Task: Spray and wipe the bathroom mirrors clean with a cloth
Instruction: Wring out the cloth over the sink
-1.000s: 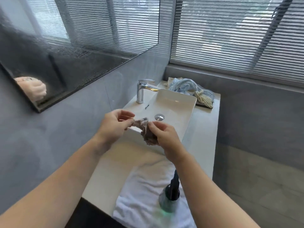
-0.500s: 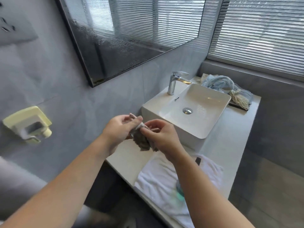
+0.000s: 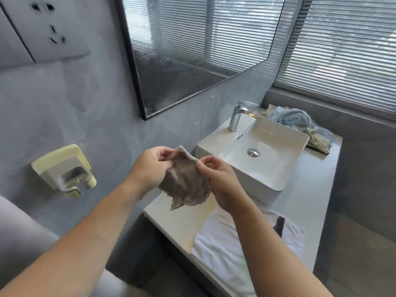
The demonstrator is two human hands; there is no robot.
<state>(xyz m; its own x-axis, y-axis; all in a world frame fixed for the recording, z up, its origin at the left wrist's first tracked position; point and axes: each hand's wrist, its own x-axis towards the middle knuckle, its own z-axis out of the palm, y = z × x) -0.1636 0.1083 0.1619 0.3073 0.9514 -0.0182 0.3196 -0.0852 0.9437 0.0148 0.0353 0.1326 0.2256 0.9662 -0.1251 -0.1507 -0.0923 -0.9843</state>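
Grey-brown cloth [image 3: 186,182] hangs spread between our hands, corner pointing down, above the counter [image 3: 304,202]; left hand [image 3: 150,168] and right hand [image 3: 218,179] pinch its top edge. Sink [image 3: 278,181] holds nothing.

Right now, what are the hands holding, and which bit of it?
A small grey-brown cloth, held up between both hands. The left hand pinches its top left edge, the right hand its top right edge; the rest hangs loose.

Soft daylight slips through the slatted blinds [image 3: 347,50] up and right of the fingers [image 3: 164,150], leaving striped glare in the basin [image 3: 263,176] beyond them. The mirror [image 3: 192,50] above looks hazy and speckled. Straight lines bow near the edges.
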